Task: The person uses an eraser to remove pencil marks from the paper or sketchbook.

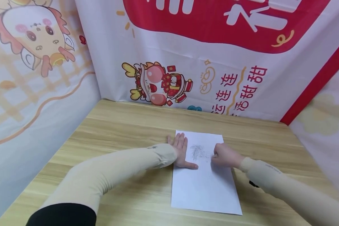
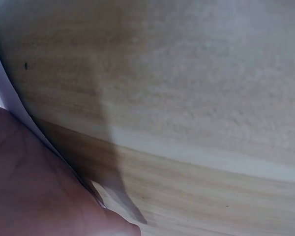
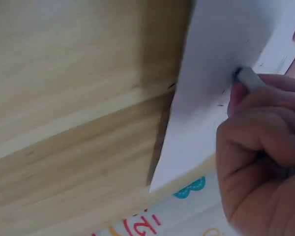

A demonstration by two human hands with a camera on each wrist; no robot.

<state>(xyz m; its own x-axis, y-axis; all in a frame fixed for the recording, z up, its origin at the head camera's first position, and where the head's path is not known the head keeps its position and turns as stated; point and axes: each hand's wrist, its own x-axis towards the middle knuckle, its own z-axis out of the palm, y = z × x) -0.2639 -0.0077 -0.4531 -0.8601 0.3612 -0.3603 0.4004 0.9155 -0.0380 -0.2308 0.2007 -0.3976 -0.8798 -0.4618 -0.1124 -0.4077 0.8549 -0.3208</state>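
A sheet of white paper lies on the wooden table, with a grey pencil scribble on its upper part. My left hand rests flat across the paper's left edge, fingers straight and thumb spread out below the scribble. To the right of the marks, my right hand is on the sheet with its fingers curled. Seen from the right wrist, it pinches a small whitish eraser whose end is dark and meets the paper. Small dark crumbs lie around it. In the head view the fingers hide the eraser.
The wooden table extends around the sheet on all sides. A printed cloth with a cartoon figure and red lettering hangs at its back edge. More patterned cloth hangs on the left, and pale cloth on the right.
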